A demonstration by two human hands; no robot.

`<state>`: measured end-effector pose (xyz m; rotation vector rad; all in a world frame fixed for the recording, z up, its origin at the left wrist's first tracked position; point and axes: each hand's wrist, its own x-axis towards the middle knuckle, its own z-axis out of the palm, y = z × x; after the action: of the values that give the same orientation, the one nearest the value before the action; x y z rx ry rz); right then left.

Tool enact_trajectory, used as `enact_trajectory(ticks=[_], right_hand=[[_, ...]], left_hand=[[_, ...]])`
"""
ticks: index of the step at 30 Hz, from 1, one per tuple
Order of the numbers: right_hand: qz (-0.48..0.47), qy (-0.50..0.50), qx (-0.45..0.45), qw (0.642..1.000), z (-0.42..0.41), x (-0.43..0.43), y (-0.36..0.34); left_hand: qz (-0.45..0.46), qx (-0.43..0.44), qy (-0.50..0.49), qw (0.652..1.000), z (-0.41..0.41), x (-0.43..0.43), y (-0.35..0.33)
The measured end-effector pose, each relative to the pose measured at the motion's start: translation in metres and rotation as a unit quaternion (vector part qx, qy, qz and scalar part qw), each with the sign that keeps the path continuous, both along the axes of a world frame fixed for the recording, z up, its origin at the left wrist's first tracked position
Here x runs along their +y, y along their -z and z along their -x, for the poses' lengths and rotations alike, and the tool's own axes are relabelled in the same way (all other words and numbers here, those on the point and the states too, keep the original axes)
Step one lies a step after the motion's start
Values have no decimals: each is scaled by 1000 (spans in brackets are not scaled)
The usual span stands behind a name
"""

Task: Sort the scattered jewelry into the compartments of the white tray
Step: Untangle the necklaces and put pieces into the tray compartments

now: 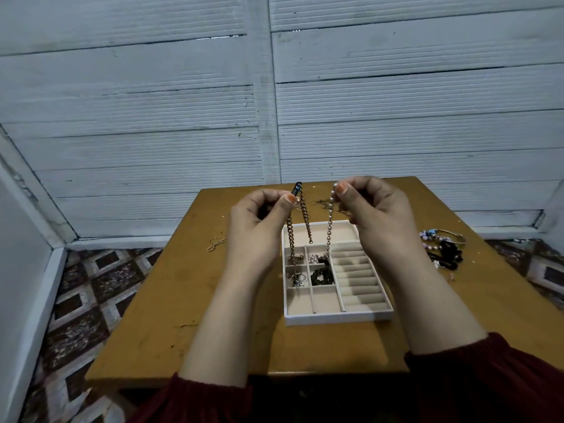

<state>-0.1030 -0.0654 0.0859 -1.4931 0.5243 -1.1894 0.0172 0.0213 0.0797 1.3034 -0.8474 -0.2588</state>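
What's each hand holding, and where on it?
Left hand pinches the link chain at its top; right hand pinches the pearl strand at its upper end. Both hang over the white tray.

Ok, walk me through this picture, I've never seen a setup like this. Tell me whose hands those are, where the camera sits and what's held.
There is no machine: a person works with bare hands, and the one picture comes from a camera on their head, looking down. The left hand pinches a link chain, the right hand a pearl strand, both dangling over the white tray on a wooden table. More jewellery lies heaped to its right.
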Motion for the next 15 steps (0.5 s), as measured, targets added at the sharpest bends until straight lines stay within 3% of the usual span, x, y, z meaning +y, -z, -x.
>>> enact_trajectory(ticks=[15], right_hand=[[3,7,0,1000,13,12,9]], left_hand=[[-34,24,-9,999,23,18,20]])
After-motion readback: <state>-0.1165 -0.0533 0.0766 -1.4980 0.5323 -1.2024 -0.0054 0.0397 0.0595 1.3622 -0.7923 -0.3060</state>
